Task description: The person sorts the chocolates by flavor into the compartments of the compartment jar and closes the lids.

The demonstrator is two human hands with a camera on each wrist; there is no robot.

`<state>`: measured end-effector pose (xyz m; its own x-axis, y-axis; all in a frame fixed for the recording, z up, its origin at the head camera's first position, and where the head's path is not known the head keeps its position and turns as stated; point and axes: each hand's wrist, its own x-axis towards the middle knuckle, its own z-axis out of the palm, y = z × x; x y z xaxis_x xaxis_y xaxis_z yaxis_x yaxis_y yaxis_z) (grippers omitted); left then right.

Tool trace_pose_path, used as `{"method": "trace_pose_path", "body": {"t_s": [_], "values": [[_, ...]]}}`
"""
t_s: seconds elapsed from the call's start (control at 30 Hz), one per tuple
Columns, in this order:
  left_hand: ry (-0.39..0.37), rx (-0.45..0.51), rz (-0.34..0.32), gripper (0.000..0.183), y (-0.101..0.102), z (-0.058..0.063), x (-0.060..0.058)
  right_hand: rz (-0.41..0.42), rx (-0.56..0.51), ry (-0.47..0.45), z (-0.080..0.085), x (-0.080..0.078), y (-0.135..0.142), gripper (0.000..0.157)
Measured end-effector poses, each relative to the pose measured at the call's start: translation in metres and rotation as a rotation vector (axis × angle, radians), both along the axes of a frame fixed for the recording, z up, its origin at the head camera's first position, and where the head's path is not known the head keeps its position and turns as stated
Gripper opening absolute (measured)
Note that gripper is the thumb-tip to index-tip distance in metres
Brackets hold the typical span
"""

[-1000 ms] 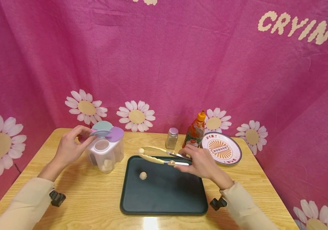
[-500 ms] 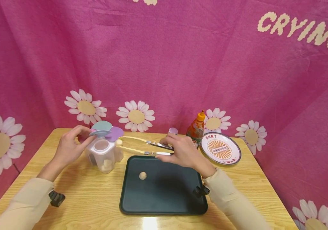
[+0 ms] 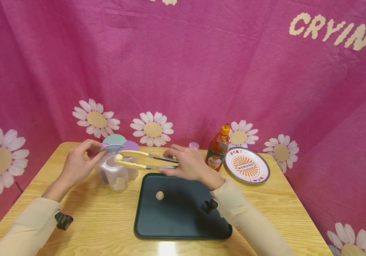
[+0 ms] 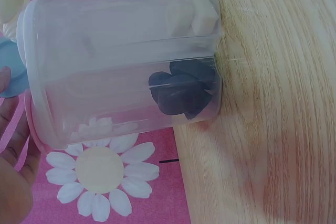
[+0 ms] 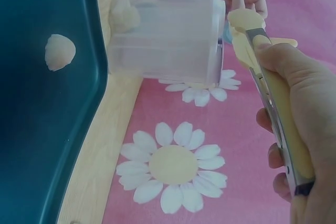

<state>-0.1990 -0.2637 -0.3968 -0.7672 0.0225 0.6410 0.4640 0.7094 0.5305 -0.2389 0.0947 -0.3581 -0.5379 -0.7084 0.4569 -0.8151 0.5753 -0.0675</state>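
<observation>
My left hand [image 3: 79, 161] pinches a raised blue lid [image 3: 114, 148] on a clear, multi-compartment storage container [image 3: 119, 181]. The right hand [image 3: 187, 161] grips a pair of tongs [image 3: 136, 166] with pale yellow tips and metal arms. Between those tips sits a small pale, roundish piece [image 3: 118, 157], over the uncovered round opening. In the left wrist view, white pieces [image 4: 203, 17] and dark pieces [image 4: 184, 90] lie at the bottom of separate compartments. A beige, shell-shaped piece [image 3: 160, 195] rests on the dark tray [image 3: 183, 227].
Behind the right hand, a shaker jar with a purple lid [image 3: 194, 145] is mostly hidden. A red sauce bottle [image 3: 217, 149] with an orange cap stands beside it. A patterned plate [image 3: 247, 165] lies at the back right. A pink curtain [image 3: 183, 71] hangs behind the table.
My right hand has moved left with the tongs, bringing the pale piece from above the tray's back left corner to over the container's opening. The left hand and lid have stayed in place.
</observation>
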Motion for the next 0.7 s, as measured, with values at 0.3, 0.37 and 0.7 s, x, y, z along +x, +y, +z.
{"method": "trace_pose_path", "body": {"t_s": [0.3,0.37,0.7], "values": [[-0.009,0.002,0.005,0.023,0.0,0.0013,0.001,0.024,0.004,-0.034,0.0006,-0.0028,-0.0084,0.044],[-0.006,0.002,0.004,0.023,0.0,0.0014,0.0009,0.026,0.005,-0.041,-0.0001,-0.0034,-0.0092,0.044],[0.012,-0.002,-0.001,0.023,-0.001,0.0002,-0.0007,0.004,-0.011,-0.035,-0.0005,0.0,-0.0013,0.048]]}}
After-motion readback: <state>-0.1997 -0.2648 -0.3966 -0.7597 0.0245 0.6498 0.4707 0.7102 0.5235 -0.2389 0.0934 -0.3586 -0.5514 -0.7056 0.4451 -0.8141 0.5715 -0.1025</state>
